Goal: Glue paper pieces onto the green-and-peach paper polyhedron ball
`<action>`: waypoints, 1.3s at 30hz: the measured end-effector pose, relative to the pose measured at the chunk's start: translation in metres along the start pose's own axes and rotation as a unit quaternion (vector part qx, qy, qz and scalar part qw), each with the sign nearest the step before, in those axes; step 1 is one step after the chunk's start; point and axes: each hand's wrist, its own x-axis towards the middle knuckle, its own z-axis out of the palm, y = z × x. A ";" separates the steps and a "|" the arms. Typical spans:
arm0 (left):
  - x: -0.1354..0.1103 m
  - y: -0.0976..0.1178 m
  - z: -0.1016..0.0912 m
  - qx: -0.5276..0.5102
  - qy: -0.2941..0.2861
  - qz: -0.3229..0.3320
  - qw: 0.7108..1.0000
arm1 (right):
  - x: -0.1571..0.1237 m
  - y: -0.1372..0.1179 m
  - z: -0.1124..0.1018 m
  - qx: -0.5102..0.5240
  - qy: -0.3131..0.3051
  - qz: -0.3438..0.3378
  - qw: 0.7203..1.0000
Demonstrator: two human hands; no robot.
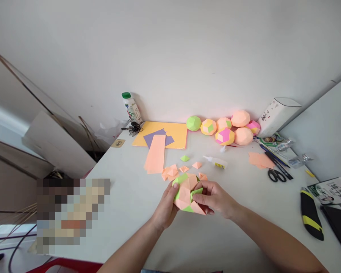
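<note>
Between my two hands is a partly open folded-paper ball (184,191) in peach and green. My left hand (166,203) grips its left side, thumb on top. My right hand (216,197) pinches a green flap on the ball's right side between thumb and fingers. Just beyond the ball lie several small folded peach paper pieces (172,171) and one green folded piece (184,158). A small glue bottle (217,163) with a white nozzle lies on the table behind my right hand, its cap (223,149) apart from it.
Several finished paper balls (224,135) sit against the wall. Peach paper strips (156,153) overlap a yellow sheet (179,132). Right of me are scissors (276,175), pens, a black-and-yellow cutter (311,214) and a milk carton (332,190). A bottle (132,108) and keys (134,127) stand back left.
</note>
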 end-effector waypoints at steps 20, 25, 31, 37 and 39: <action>-0.003 0.005 0.002 0.075 0.016 0.010 0.997 | 0.001 0.004 0.001 0.004 0.006 0.000 1.000; -0.003 0.006 0.003 0.074 0.019 0.011 0.997 | 0.001 0.003 0.003 0.001 0.011 -0.001 1.000; -0.003 0.005 0.005 0.075 0.031 0.005 0.997 | -0.001 -0.001 0.003 -0.001 0.016 0.013 1.000; -0.003 0.005 0.006 0.046 0.020 0.002 0.999 | 0.001 0.002 0.000 0.021 0.006 0.041 0.999; -0.003 0.005 0.007 0.039 0.020 0.000 0.999 | 0.002 0.003 0.000 0.020 0.006 0.046 0.999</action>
